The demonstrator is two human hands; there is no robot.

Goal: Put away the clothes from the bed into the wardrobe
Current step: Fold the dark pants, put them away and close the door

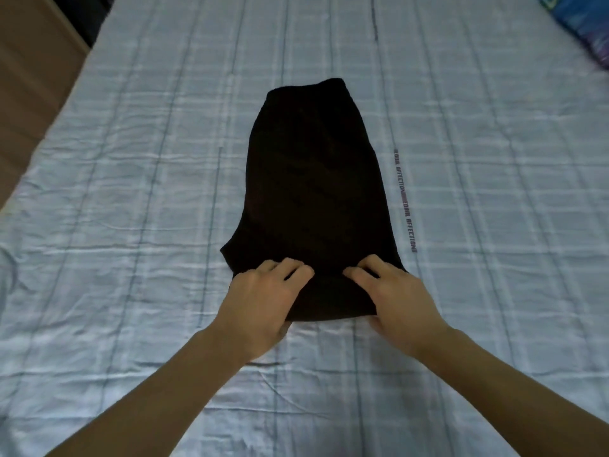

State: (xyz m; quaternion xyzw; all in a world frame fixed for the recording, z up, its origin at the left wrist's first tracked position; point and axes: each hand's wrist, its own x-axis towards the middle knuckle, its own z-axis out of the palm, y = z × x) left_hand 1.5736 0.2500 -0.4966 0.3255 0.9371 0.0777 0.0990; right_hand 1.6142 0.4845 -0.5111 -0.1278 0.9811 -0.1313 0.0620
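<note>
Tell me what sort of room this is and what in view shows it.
Most likely a bedroom. A bed with a pale blue checked sheet fills the view, a blue patterned pillow or cushion lies at its far right corner, and a black garment is laid flat on it.

Garment (313,192) mid-bed (131,159), both hands on its near end: L (263,298), R (395,295).

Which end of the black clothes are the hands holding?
The near end of the black garment: left hand and right hand grip it; the far end lies untouched.
</note>
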